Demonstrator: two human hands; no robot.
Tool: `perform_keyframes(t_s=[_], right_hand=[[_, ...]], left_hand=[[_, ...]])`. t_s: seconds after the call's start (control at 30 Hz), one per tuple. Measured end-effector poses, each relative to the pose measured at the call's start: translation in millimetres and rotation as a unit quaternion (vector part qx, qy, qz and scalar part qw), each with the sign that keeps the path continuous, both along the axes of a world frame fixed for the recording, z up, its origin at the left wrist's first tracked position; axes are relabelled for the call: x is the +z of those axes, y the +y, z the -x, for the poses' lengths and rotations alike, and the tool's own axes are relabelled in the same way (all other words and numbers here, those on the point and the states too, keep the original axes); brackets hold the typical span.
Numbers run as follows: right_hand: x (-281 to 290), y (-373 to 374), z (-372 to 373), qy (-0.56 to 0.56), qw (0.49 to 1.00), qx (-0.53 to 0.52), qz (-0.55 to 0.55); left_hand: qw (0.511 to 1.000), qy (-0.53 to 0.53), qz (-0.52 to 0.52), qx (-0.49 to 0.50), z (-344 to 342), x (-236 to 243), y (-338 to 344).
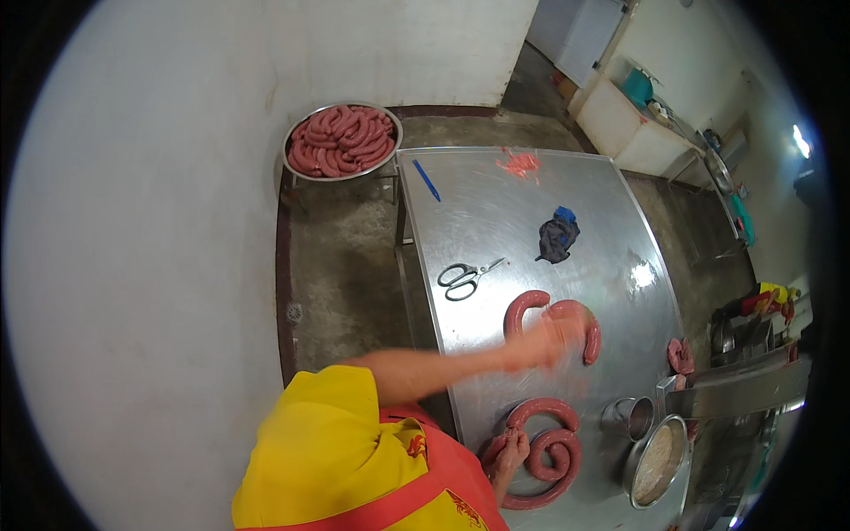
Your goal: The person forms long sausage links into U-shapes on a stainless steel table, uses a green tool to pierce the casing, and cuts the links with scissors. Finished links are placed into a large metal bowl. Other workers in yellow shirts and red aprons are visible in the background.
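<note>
My left hand, smeared by motion, is over a curved sausage length on the steel table; I cannot tell what it holds. My right hand is closed on the end of a coiled sausage nearer the table's lower part. Black-handled scissors lie beyond my left arm, with a dark blue-black cloth to their upper right. A metal pitcher and a steel bowl of pale contents stand right of the coil.
A basin heaped with sausages is beside the wall. A blue stick and red strands lie at the table's far end. Steel equipment lines the right side, where another person in yellow and red is bent over.
</note>
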State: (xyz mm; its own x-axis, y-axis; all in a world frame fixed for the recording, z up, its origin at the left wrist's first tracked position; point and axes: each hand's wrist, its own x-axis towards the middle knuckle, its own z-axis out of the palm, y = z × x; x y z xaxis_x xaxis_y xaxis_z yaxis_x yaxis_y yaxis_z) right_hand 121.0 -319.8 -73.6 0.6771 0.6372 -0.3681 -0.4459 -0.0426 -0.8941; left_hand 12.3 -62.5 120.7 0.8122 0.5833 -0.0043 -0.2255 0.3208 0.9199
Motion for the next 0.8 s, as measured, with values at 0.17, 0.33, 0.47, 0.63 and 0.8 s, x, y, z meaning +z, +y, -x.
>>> perform_keyframes(t_s=[0.17, 0.33, 0.47, 0.63, 0.8], right_hand=[[-3.5, -5.9, -26.3, 0.008, 0.985, 0.11, 0.136], [6.3, -20.3, -51.6, 0.359, 0.932, 0.04, 0.038], [-0.6, -23.3, -40.9, 0.085, 0.986, -0.032, 0.142], [0.2, -22.9, -30.3, -0.514, 0.815, 0.035, 0.266], [10.0, -13.6, -29.9, -0.683, 0.698, -0.039, 0.211]], left_hand=[[0.983, -0.045, 0.012, 0.179, 101.8, -34.2, 110.9], [0.866, 0.416, -0.275, -0.048, 191.1, -143.2, 17.0], [0.839, 0.483, -0.24, -0.073, 189.5, -184.4, -50.1], [0.9, 0.302, -0.3, -0.097, 47.4, -173.3, -65.8], [0.755, 0.337, -0.549, -0.12, -50.1, -147.9, -57.5]])
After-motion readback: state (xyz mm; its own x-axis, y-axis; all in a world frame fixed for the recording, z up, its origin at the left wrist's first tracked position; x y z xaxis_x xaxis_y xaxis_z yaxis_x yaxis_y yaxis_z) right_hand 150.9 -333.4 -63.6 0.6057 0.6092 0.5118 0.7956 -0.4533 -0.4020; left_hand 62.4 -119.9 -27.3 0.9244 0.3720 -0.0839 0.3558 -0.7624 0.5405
